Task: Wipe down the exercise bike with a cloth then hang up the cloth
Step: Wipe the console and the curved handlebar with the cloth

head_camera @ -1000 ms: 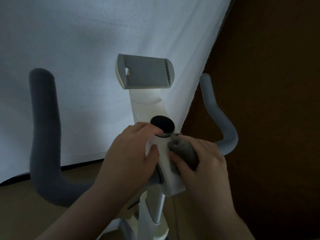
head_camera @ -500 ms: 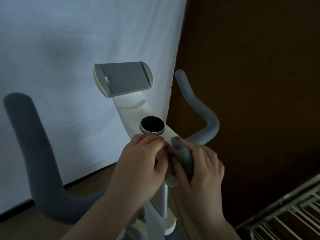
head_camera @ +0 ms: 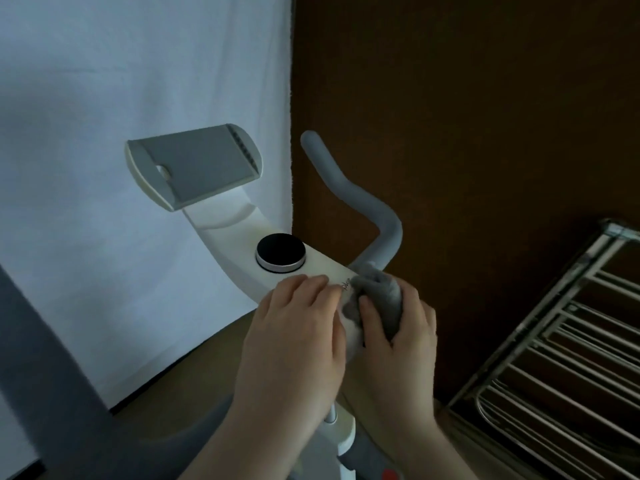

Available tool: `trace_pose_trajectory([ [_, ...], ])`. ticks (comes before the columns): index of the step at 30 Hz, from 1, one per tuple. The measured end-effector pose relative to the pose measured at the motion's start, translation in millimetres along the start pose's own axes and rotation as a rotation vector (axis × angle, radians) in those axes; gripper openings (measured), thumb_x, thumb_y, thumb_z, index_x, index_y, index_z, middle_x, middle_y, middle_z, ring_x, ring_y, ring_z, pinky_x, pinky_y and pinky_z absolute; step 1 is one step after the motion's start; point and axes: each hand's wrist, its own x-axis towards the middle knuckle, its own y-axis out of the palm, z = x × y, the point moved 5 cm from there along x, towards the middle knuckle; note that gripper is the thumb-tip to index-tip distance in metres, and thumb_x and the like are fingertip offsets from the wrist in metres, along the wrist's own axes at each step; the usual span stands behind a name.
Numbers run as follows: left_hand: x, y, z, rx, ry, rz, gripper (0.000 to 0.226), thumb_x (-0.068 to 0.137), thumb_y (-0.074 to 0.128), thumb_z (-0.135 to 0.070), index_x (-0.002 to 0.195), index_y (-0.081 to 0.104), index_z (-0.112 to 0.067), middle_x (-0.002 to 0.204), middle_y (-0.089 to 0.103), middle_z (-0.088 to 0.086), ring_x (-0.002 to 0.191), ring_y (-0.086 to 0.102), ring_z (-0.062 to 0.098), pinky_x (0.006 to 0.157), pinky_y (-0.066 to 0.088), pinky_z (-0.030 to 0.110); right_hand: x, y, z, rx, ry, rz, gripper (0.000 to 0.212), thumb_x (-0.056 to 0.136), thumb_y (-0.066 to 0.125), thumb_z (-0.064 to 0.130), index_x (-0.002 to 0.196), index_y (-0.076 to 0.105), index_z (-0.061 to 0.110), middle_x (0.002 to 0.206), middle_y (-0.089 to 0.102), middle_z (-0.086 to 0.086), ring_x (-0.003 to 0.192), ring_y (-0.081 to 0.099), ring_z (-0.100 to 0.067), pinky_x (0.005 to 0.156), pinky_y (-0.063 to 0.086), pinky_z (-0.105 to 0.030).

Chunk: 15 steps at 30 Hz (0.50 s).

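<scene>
The white exercise bike console (head_camera: 239,244) rises in the middle, with a black round knob (head_camera: 280,252) and a grey tablet holder (head_camera: 197,168) above it. Grey padded handlebars curve up on the right (head_camera: 349,192) and on the left (head_camera: 45,358). My right hand (head_camera: 398,327) holds a bunched grey cloth (head_camera: 384,292) against the near right side of the console. My left hand (head_camera: 294,337) rests flat on the console's near end, fingers touching the cloth's edge.
A white curtain (head_camera: 121,81) hangs behind the bike, and a dark brown wall (head_camera: 467,116) fills the right. A metal drying rack (head_camera: 561,358) with several bars stands at the lower right. The white bike post (head_camera: 341,434) drops below my hands.
The view has swung right and down, bringing the drying rack into sight. Both hands have stayed on the near end of the console, the cloth pressed on its right side.
</scene>
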Motion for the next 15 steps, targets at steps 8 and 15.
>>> trace_pose_trajectory([
  [8,-0.8,3.5,-2.0,0.051,0.049,-0.010,0.035,0.090,0.045,-0.030,0.109,0.068,-0.012,0.107,0.070,0.006,0.102,0.065,0.026,0.085,0.055,0.041,-11.3,13.8,-3.7,0.285,0.197,-0.123,0.028,0.093,0.057,0.034,0.119,0.050,0.039,0.113,0.057,0.019,0.114,0.052,-0.010,0.093,0.050,-0.043],
  [15,2.0,3.4,-3.2,0.061,0.028,-0.026,0.036,0.097,0.038,-0.030,0.108,0.069,-0.015,0.104,0.070,0.003,0.099,0.065,0.023,0.081,0.053,0.037,-15.3,17.3,-4.4,0.267,0.131,-0.100,0.028,0.094,0.052,0.035,0.122,0.047,0.039,0.123,0.052,0.019,0.121,0.043,-0.004,0.097,0.045,-0.043],
])
